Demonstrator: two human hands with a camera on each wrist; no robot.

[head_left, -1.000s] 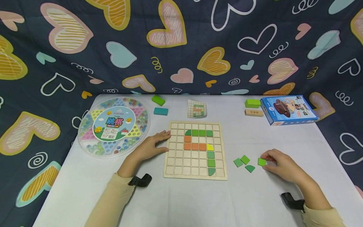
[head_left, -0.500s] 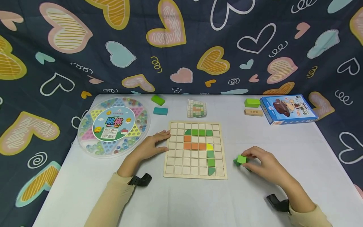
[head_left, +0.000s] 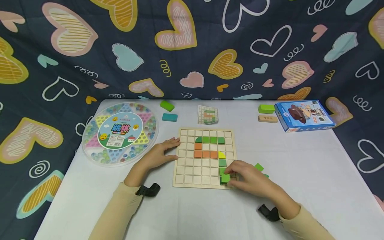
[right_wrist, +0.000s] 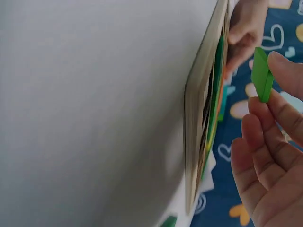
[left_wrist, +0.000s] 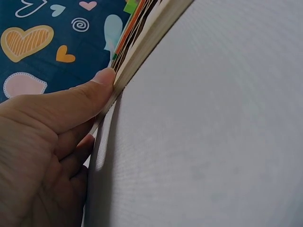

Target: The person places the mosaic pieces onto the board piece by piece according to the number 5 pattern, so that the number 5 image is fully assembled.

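Observation:
My right hand pinches a light green square tile over the lower right part of the wooden grid board. In the right wrist view, the tile sits between thumb and fingertips, above the board's face. The fingertips and thumb of my left hand touch the board's left edge; in the left wrist view the thumb lies against its side. Green, orange and yellow tiles fill part of the grid in an angular figure. The held tile partly covers the lowest green one.
Loose green tiles lie right of the board, partly behind my right hand. Behind the board is a pattern card. A round Chinese checkers set is at the left, a blue box at the back right, with small blocks nearby.
My right hand has picked up the light green tile from the table at the right and carried it left over the loose tiles to the board. My left hand has stayed still.

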